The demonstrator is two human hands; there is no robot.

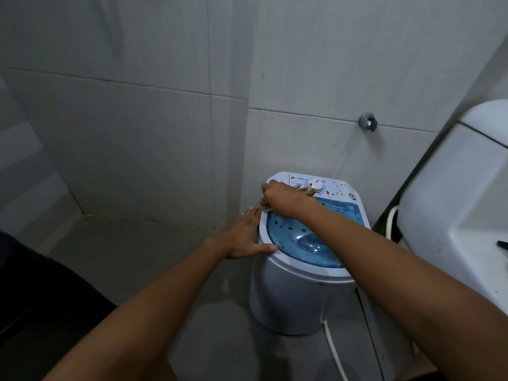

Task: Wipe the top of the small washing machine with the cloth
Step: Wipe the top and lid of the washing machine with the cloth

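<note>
Both forearms are bare, with no sleeves, watch or rings on the left hand (242, 237) or right hand (283, 200).

You see the grey floor (143, 251) carrying the small washing machine (297, 303), which stands near the corner where the tiled walls meet it. A white hose (334, 350) trails over the floor beside its base.

Grey tiled walls (137, 119) meet in a corner, with a chrome tap (367, 122) on the right-hand one. A white sink (453, 204) stands at the right, a white hose (336, 353) trailing across the floor (132, 259).
</note>
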